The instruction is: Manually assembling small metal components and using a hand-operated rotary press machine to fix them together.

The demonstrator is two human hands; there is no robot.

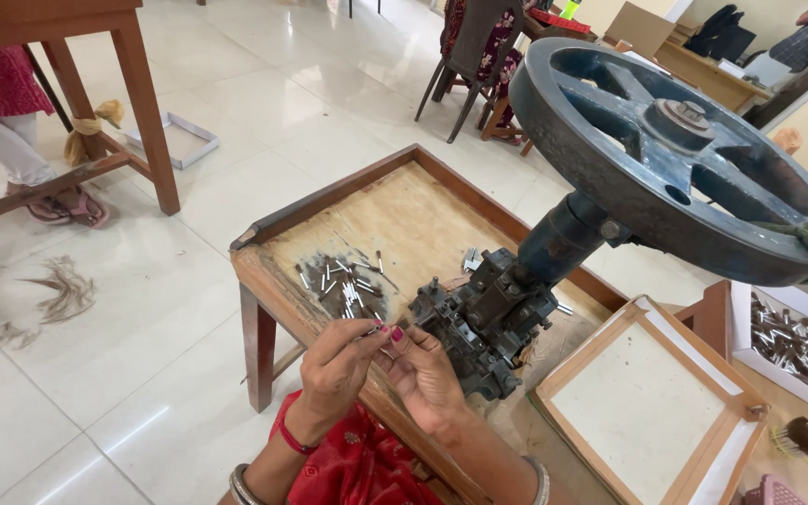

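Nearest the camera: red cloth [357,468] over the lap, bangles on both wrists.

Left hand [334,365] and right hand [423,374] meet just in front of the press [483,323]. Fingertips of both are pinched together around a small metal tube [373,330]; the piece is mostly hidden by the fingers, so exact grip is hard to read. Both hands are closed in a pinch, not open. The tube sits at the fingertips, over the near edge of the table [404,220], just left of the press.

Just beyond the hands: a loose pile of tubes [343,281] on a dark stained patch of the tabletop, a few more near the press top [471,259]. Table is a shallow wooden tray top with raised rim.

Press is a dark cast block bolted on the table's right side; a shaft runs up from it to a large flywheel [675,159], spoked, with cord tied at its rim on the right.

Right of the person: a wooden frame [647,402] with a pale panel, then a white box [792,346] full of brush-like pieces. A small tuft [801,435] lies near the frame corner.

Floor, left: hair bundles [67,290] on white tiles. Further left another person's legs [11,140] beside a wooden bench [95,103]. Far back: a chair [474,56] and desks.
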